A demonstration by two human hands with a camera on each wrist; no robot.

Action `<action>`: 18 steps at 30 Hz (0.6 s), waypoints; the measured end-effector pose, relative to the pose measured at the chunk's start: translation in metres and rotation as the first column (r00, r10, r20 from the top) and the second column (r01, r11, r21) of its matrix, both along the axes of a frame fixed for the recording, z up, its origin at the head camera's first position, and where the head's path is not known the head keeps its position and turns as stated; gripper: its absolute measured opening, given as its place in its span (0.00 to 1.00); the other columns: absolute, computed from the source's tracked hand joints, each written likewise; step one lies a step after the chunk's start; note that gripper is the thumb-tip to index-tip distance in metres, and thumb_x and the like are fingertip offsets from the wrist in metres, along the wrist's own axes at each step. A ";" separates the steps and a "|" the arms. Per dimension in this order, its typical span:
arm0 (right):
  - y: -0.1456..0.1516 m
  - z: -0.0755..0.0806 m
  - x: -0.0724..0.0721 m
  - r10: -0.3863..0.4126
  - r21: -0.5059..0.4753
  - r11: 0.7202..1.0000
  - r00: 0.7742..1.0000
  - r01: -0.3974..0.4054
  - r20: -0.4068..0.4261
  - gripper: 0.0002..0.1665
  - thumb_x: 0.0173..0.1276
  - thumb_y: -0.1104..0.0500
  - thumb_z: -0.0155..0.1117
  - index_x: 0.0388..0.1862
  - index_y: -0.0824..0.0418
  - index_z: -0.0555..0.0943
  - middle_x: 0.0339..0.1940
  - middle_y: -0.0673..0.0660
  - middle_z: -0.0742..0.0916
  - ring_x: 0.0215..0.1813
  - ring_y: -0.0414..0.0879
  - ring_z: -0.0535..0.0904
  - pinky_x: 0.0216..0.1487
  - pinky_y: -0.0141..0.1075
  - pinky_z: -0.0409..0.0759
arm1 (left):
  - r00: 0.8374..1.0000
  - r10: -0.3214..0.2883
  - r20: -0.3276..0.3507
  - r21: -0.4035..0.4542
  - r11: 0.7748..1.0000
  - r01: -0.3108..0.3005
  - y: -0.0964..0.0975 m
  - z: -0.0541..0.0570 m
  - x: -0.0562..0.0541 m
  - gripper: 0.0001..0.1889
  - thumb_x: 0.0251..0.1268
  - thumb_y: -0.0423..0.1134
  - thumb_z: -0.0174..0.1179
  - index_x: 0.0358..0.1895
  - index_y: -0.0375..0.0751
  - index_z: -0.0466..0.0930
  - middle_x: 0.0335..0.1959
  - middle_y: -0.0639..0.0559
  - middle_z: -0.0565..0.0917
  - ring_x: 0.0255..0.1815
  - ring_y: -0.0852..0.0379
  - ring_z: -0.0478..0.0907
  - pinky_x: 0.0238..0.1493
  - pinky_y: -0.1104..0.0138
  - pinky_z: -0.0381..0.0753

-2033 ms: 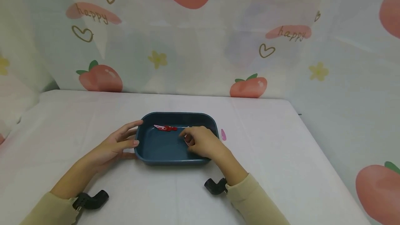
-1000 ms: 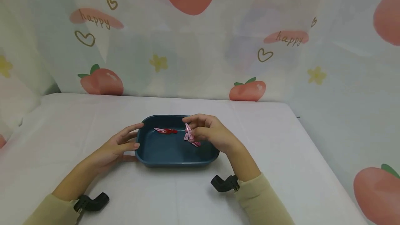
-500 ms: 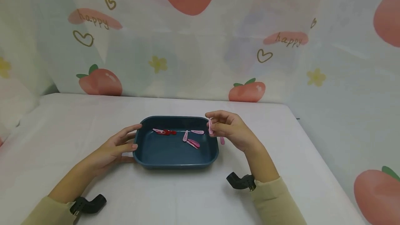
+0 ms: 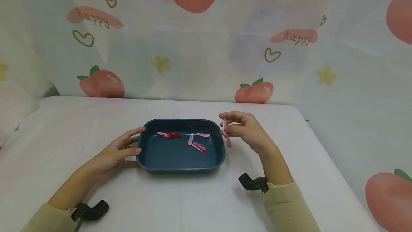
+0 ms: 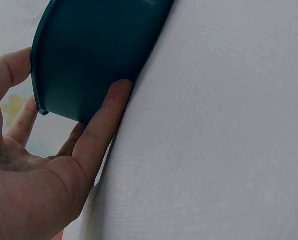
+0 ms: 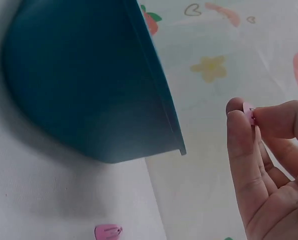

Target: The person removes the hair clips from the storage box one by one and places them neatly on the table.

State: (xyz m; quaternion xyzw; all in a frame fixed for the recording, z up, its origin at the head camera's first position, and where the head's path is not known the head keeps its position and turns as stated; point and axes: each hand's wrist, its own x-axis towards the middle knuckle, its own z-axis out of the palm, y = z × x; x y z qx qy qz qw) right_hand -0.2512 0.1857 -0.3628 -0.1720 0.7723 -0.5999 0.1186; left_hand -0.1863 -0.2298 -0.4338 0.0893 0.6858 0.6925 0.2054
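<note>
A dark blue tray [image 4: 177, 158] sits on the white tablecloth in the head view. My left hand [image 4: 117, 154] rests its spread, fairly straight fingers against the tray's left end; in the left wrist view the fingertips [image 5: 120, 90] touch its outer wall. Beyond the tray's right rim, my right hand [image 4: 246, 131] pinches a pink snap hair clip [image 6: 248, 113] between thumb and fingers. Inside the tray lie pink hair clips [image 4: 203, 135] on the right, and red ones [image 4: 173, 135] with a pale pink one [image 4: 162, 134] at the back left.
Another pink hair clip [image 4: 229, 143] lies on the tablecloth just right of the tray, below my right hand. A printed cloth backdrop [image 4: 199, 49] stands behind the table. Black curved wrist devices [image 4: 93, 210] sit at both sleeves.
My right hand has come up out of the tray with a pink hair clip and moved right past the rim, uncovering the clips inside. My left hand has stayed at the tray's end.
</note>
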 end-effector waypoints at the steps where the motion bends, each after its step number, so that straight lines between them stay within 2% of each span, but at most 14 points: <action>1: 0.001 0.000 0.000 -0.007 0.011 1.000 1.000 0.007 -0.004 0.25 0.68 0.67 0.63 0.64 0.67 0.76 0.47 0.65 0.81 0.40 0.45 0.86 0.47 0.37 0.86 | 1.000 -0.001 -0.001 0.001 1.000 0.001 0.000 0.000 0.000 0.34 0.75 0.36 0.55 0.79 0.55 0.53 0.80 0.36 0.47 0.76 0.27 0.50 0.57 0.41 0.78; 18: 0.017 -0.019 -0.012 -0.110 0.171 0.979 0.994 0.109 -0.003 0.22 0.69 0.66 0.61 0.63 0.66 0.78 0.46 0.67 0.80 0.41 0.48 0.84 0.46 0.36 0.86 | 1.000 0.005 0.002 -0.011 1.000 -0.005 0.000 0.000 0.000 0.34 0.75 0.37 0.56 0.79 0.55 0.53 0.80 0.36 0.47 0.76 0.28 0.53 0.58 0.42 0.78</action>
